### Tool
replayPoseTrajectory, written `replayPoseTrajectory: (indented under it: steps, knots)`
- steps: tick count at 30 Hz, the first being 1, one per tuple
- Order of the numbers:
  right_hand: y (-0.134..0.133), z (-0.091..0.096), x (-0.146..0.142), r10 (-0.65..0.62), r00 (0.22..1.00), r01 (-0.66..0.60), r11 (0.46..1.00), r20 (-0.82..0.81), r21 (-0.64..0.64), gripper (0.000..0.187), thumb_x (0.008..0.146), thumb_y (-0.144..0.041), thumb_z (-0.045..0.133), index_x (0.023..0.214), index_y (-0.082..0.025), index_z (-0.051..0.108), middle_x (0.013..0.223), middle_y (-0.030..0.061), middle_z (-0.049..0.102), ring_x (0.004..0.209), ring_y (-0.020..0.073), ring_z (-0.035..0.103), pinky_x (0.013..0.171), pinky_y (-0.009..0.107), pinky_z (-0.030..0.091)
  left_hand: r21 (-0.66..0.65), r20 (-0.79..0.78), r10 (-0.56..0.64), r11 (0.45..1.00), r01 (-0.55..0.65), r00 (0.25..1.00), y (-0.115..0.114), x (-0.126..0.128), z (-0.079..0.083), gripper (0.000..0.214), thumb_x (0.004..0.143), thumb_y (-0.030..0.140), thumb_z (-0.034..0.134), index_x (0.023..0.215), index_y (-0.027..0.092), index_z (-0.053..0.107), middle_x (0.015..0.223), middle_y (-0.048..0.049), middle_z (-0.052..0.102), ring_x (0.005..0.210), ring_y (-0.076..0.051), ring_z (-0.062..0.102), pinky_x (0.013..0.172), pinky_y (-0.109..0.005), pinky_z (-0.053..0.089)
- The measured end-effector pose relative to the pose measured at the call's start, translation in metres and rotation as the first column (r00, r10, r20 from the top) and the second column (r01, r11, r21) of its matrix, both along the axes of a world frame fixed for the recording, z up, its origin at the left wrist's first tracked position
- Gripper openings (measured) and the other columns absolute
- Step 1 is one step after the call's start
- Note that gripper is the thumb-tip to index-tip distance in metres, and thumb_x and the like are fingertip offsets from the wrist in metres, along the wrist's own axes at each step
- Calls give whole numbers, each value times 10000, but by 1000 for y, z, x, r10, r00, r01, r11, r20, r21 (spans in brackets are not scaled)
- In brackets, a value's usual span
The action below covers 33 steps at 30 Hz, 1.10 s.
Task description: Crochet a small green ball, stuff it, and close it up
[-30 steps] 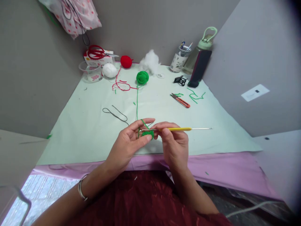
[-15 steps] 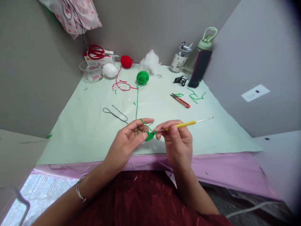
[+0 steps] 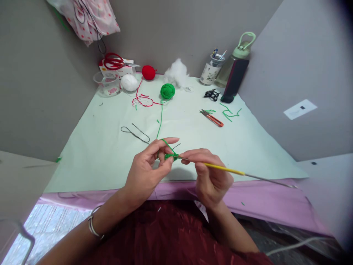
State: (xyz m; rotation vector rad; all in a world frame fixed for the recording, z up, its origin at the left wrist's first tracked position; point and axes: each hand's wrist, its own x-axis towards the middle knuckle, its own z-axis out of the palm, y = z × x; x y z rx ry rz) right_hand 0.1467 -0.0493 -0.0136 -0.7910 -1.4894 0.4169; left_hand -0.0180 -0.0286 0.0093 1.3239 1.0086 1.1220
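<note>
Between the thumb and fingers of my left hand [image 3: 150, 162] is a small green crochet piece [image 3: 171, 157]. Green yarn [image 3: 160, 121] runs over my raised left index finger, back to a green yarn ball [image 3: 167, 91]. My right hand [image 3: 213, 176] is closed round the yellow grip of a crochet hook [image 3: 224, 168]. The hook's near tip meets the crochet piece; its other metal end points out to the right. A dark looped cord [image 3: 135, 133] lies just beyond my left hand, and a thin dark end shows past my fingers.
Orange thread snips [image 3: 212, 118] and green yarn scraps [image 3: 230, 113] lie at right, near a black hair clip [image 3: 211, 95]. Along the back stand a red yarn ball [image 3: 149, 72], white stuffing [image 3: 176, 73], a pen cup [image 3: 211, 71], a bottle [image 3: 234, 62] and red scissors [image 3: 114, 62]. Grey partitions enclose the table.
My right hand has moved slightly right and down. The hook's outer end has swung down and toward me. The crochet piece has shifted a little left and tilted.
</note>
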Motion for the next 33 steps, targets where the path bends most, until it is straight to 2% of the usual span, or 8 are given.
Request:
replayPoseTrajectory:
  steps: [4, 9, 15, 21, 24, 27, 31, 33]
  knots:
    - [0, 1, -2, -3, 999, 1, 999, -54, -42, 224, 1038, -177, 542, 1093, -271, 738, 927, 37, 779, 841, 194, 736, 712, 366, 607, -8, 27, -9, 1000, 10, 1000, 1, -1, 1, 309, 870, 178, 724, 1170, 237, 774, 767, 29, 558, 698, -115, 508, 701, -257, 448]
    - [1, -1, -4, -11, 999, 10, 1000, -33, -19, 214, 1026, -160, 562, 1100, -255, 739, 957, 48, 783, 880, 198, 734, 736, 374, 608, -31, 4, -3, 1000, 3, 1000, 2, -2, 1, 342, 863, 162, 727, 1193, 240, 769, 796, 27, 580, 716, -110, 515, 745, -258, 457]
    - [3, 0, -3, 26, 985, -47, 992, -169, -121, 192, 1048, -235, 538, 1034, -248, 729, 917, 39, 763, 729, 164, 694, 659, 348, 600, -47, 21, -30, 998, 31, 999, 3, -2, 0, 372, 864, 171, 728, 1230, 230, 756, 804, 19, 597, 746, -123, 537, 759, -266, 464]
    - [2, 0, -1, 10, 1000, -9, 999, 24, -34, 209, 1026, -158, 554, 1105, -254, 722, 966, 53, 787, 907, 211, 749, 743, 392, 619, -56, -2, -20, 998, 20, 1000, 3, -1, 0, 348, 864, 167, 720, 1204, 229, 759, 801, 25, 586, 726, -112, 516, 734, -252, 457]
    - [2, 2, 2, 24, 998, -24, 1000, 61, 8, 241, 1015, -118, 556, 1137, -250, 716, 972, 58, 788, 930, 214, 754, 769, 400, 621, -32, -23, -3, 999, 2, 1000, 2, 0, 1, 346, 861, 160, 716, 1199, 224, 758, 803, 24, 586, 721, -113, 528, 744, -259, 464]
    - [1, 2, 4, 18, 992, -23, 999, 128, 37, 247, 1000, -94, 571, 1141, -236, 716, 972, 73, 785, 936, 207, 757, 775, 375, 625, 72, -72, 41, 997, -36, 997, 2, 2, 0, 340, 855, 131, 706, 1174, 232, 765, 819, 24, 589, 686, -107, 532, 769, -273, 476]
    - [-2, -5, 1, -136, 912, 80, 984, 387, 158, 293, 945, -69, 648, 1172, -241, 716, 1091, 119, 796, 997, 223, 761, 751, 342, 636, 292, -165, 138, 953, -86, 977, 2, 4, -2, 265, 852, 90, 672, 1046, 236, 776, 901, -5, 655, 633, -103, 532, 735, -279, 505]
    - [-1, -9, 0, -181, 897, 100, 972, 404, 214, 313, 934, -70, 659, 1183, -251, 720, 1116, 124, 796, 1016, 228, 760, 745, 338, 640, 334, -187, 164, 938, -94, 969, 2, 3, -5, 226, 866, 85, 655, 1005, 229, 761, 986, -26, 700, 625, -99, 537, 718, -273, 515]
